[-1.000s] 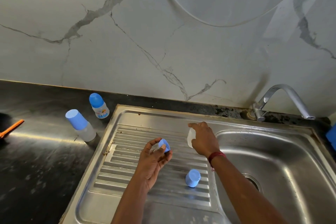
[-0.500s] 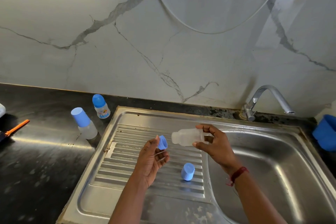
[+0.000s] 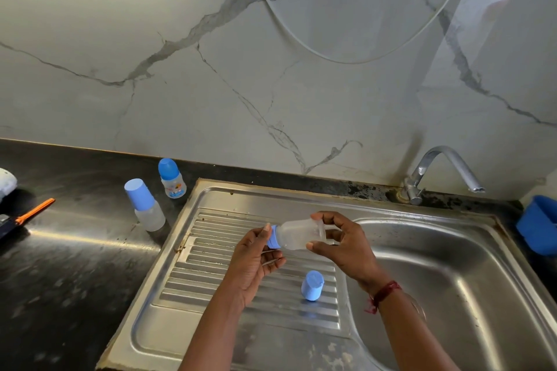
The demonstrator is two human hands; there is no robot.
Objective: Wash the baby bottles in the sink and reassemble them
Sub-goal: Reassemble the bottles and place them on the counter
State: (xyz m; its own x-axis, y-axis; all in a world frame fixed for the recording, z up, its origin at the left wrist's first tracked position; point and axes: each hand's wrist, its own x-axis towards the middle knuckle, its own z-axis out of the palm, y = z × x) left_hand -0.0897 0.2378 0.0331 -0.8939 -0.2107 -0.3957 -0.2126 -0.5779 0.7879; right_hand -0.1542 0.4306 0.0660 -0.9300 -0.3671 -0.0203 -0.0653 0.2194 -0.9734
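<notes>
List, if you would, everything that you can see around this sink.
sink: one, steel, set in the counter
drainboard: one, steel, ribbed, left part of the sink
counter: one, black, around the sink
bottle: one, clear, held on its side above the drainboard
ring: one, blue, at the bottle's neck
cap: one, blue, on the drainboard
capped bottle: one, clear and blue, upright on the counter
printed bottle: one, clear and blue, upright by the wall
tap: one, chrome, behind the basin
tub: one, blue, right edge
tool: one, orange, left edge
hose: one, white, looping on the wall
wall: one, white, grey-veined
left hand: one, pinches the ring
right hand: one, grips the bottle; red thread at the wrist
</notes>
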